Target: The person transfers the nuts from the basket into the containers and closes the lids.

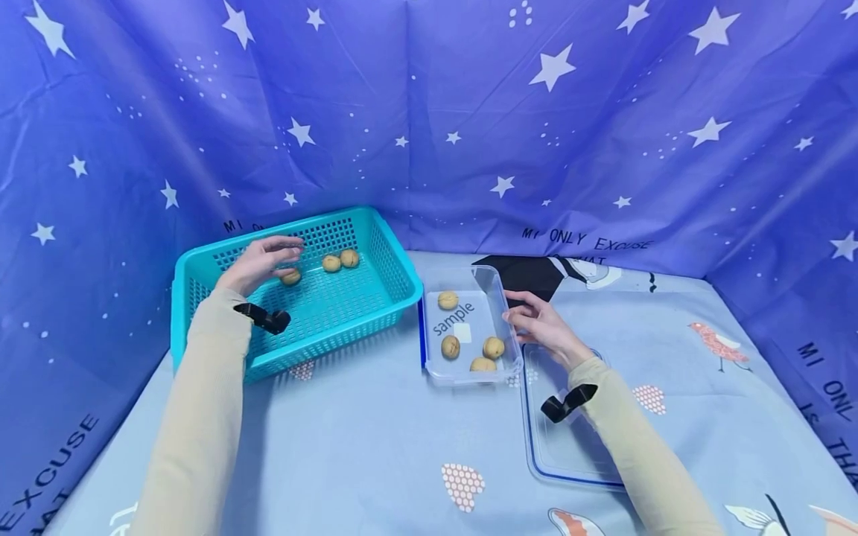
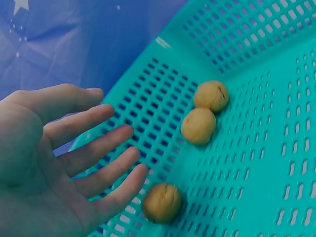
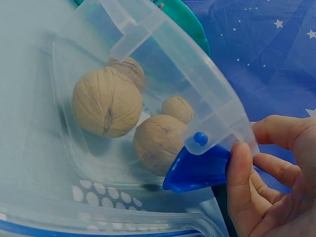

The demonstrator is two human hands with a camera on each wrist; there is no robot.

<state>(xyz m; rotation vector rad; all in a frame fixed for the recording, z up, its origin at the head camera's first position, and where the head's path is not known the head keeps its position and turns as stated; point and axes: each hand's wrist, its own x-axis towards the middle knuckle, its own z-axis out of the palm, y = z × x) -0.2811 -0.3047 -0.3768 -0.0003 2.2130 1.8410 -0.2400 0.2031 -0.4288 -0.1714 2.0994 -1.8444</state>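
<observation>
My left hand [image 1: 261, 263] is inside the teal basket [image 1: 328, 339], its fingers spread and nothing in its grasp. Close to the fingertips lies one walnut [image 2: 162, 203]. Two more walnuts, a rounder one [image 2: 198, 126] and a cracked one [image 2: 211, 95], touch each other by the basket's far wall. With thumb and fingers, my right hand [image 1: 544, 327] pinches the right side of a clear plastic container [image 1: 469, 378], near a blue latch [image 3: 197, 169]. Several walnuts [image 1: 493, 347] rest in that container, around the word "sample" and a white square.
A clear lid [image 1: 570, 454] with a blue seal lies on the table at the right, partly under the right forearm. The container stands just right of the basket. Behind both hangs a blue star-patterned curtain [image 1: 429, 112]. A printed light-blue cloth [image 1: 375, 447] covers the table.
</observation>
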